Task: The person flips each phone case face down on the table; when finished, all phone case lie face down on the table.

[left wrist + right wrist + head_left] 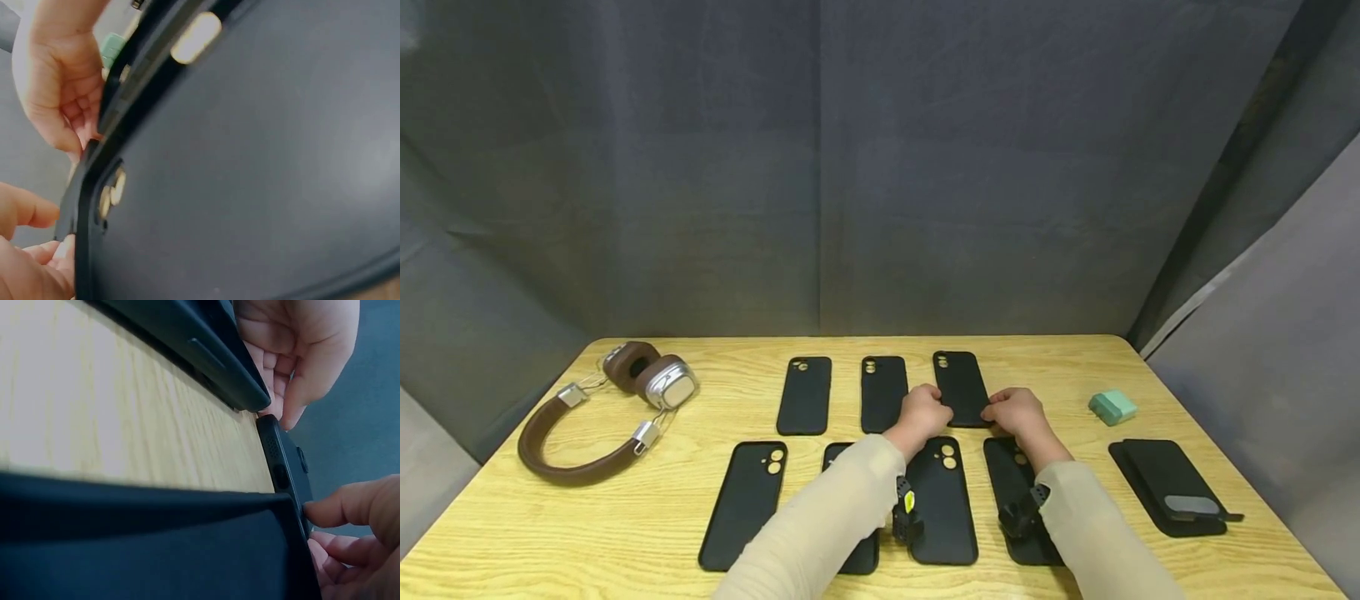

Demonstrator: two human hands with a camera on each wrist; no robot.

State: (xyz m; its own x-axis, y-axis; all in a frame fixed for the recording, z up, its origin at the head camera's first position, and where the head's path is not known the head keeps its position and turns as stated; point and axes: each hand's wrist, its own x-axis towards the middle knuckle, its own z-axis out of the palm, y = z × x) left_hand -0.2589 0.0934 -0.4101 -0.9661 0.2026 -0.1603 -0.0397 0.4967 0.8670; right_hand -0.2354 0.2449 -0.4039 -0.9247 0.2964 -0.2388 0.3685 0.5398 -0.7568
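Observation:
A black phone case (pixel 961 387) lies at the right end of the back row, its camera cutouts at the far left corner. My left hand (pixel 925 412) pinches its near left corner, and my right hand (pixel 1017 413) pinches the near right corner. In the right wrist view, the right thumb lies on top of this case (pixel 294 459) with fingers below. The left wrist view shows the left hand (pixel 31 256) holding the case's near end, opposite the right hand (pixel 59 87). Two more black cases, a middle one (pixel 882 392) and a left one (pixel 805 396), complete the back row.
Several black cases lie in a front row, including a left one (pixel 745 504) and one between my forearms (pixel 943 508). Brown headphones (pixel 580 471) rest at left. A green box (pixel 1112 407) and a black pouch-like item (pixel 1172 479) lie at right.

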